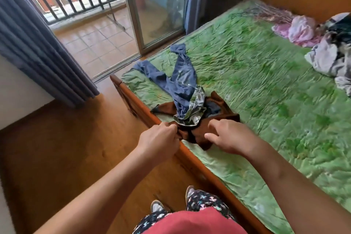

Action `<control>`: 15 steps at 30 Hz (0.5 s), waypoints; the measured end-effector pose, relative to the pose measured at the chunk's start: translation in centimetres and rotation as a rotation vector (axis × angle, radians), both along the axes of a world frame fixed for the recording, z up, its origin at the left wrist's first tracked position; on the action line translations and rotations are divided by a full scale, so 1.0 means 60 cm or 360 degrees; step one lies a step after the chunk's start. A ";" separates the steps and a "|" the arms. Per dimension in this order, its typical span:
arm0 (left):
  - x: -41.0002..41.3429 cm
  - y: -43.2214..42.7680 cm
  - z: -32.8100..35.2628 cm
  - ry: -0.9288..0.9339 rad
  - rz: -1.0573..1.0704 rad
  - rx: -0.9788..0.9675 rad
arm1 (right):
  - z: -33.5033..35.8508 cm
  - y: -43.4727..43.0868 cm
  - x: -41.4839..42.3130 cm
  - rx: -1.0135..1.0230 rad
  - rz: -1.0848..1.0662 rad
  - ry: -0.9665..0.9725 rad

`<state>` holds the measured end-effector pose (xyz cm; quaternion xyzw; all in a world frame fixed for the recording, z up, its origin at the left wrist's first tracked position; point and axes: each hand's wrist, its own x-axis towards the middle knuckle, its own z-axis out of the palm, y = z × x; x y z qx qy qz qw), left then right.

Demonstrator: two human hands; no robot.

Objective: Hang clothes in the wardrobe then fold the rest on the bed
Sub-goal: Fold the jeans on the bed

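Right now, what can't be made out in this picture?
Head view only.
The brown garment: middle buried under the jeans.
The clothes pile: cut off by the right edge.
The right hand: knuckles hide most fingers, grip unclear.
The wardrobe: not in the frame.

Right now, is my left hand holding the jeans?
No, the left hand pinches the brown garment, while the jeans lie loose on it.

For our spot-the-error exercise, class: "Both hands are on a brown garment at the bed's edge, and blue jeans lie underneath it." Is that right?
No. In the head view the blue jeans lie on top of the brown garment, not underneath it. The rest stands: left hand and right hand are both on it at the bed's edge.
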<state>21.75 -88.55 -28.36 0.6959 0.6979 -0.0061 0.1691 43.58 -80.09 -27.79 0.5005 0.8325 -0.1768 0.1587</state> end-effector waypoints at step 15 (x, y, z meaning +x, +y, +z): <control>-0.004 0.344 -0.147 0.0066 -0.0163 -0.0356 | -0.176 0.304 -0.042 -0.0221 -0.0140 -0.0051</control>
